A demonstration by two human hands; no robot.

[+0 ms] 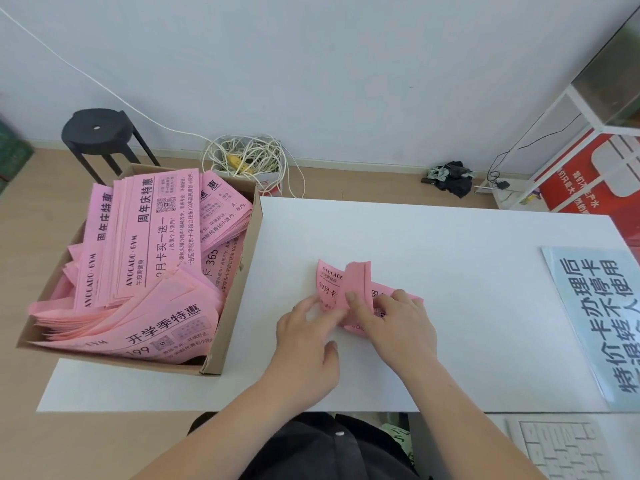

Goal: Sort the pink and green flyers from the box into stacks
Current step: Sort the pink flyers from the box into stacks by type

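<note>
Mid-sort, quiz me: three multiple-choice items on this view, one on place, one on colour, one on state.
1. Where does the box stand? A the table's left end; B its right end; C off the table.
2. What colour are the flyers showing in the box? A green; B pink; C both.
3. What are the hands doing? A both hang idle; B both touch the bundle on the table; C one reaches into the box.
Key: 1A: box at the left end. 2B: only pink shows. 3B: left hand and right hand both touch it.

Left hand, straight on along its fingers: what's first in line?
The small bundle of pink paper flyers on the white table; fingertips of the left hand seem to touch it, though depth is unclear.
</note>
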